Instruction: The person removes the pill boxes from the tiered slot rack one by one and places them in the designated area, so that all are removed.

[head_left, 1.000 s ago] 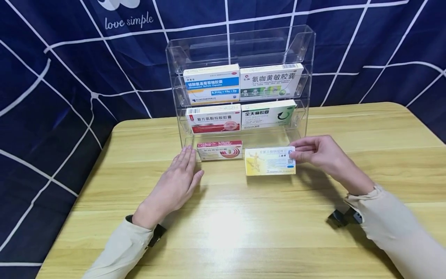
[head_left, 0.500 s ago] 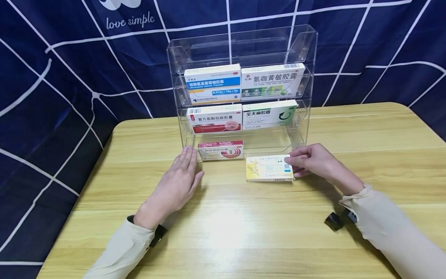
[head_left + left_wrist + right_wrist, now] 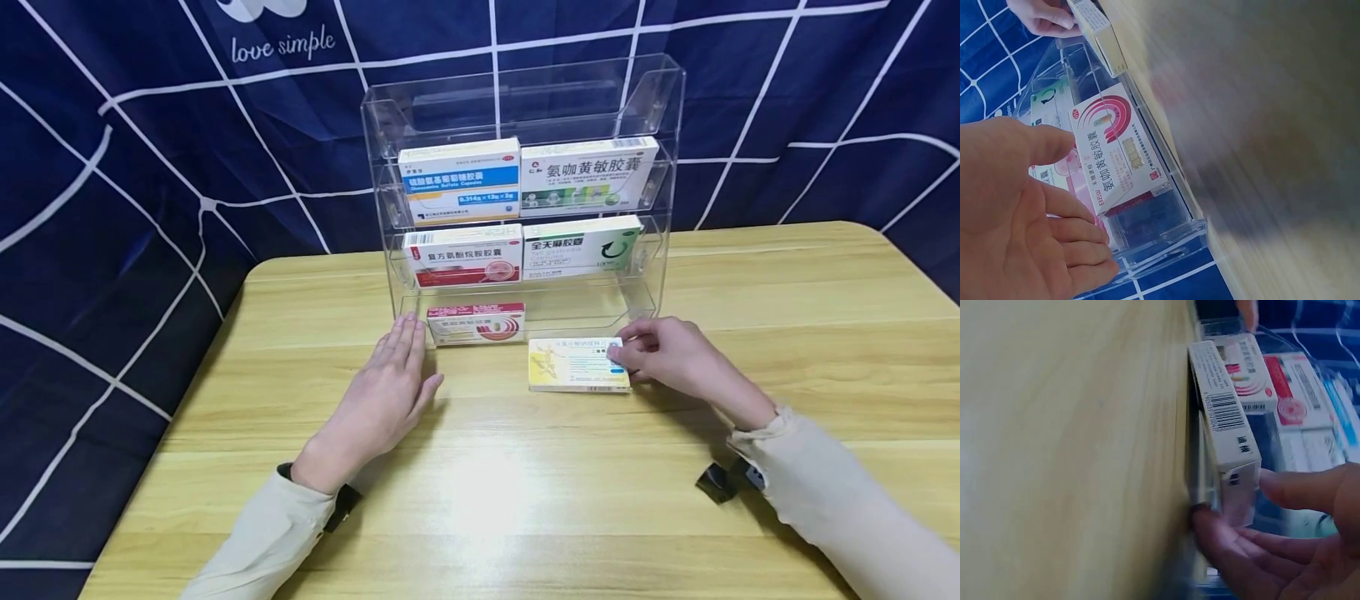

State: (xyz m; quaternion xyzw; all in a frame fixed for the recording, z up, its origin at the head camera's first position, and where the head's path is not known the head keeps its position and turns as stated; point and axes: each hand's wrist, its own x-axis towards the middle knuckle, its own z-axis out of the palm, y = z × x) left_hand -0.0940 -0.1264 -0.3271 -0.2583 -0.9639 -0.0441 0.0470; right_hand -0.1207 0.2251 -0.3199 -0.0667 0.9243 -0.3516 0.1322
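Note:
My right hand point(image 3: 663, 354) pinches the right end of a yellow-and-white medicine box point(image 3: 577, 364), thumb on the front face. In the right wrist view the box's barcode edge point(image 3: 1225, 412) faces the camera. The box is in front of the lowest tier of a clear acrylic rack point(image 3: 525, 100), at its right half. A red-and-white medicine box point(image 3: 477, 325) sits in that tier's left half. My left hand point(image 3: 378, 400) lies with straight fingers by the rack's lower left corner, holding nothing. Its palm point(image 3: 1004, 212) shows in the left wrist view.
Higher on the rack stand a blue-and-white box point(image 3: 459, 185), a white-and-green capsule box point(image 3: 585, 177), a red-banded box point(image 3: 463, 258) and another green-marked box point(image 3: 581, 248). The wooden table point(image 3: 465, 533) carries everything. A dark blue curtain with white lines point(image 3: 300, 150) hangs behind.
My right hand has brought the yellow-and-white box lower and slightly nearer to me, tipping it back so its lower edge shows. My left hand has stayed in place.

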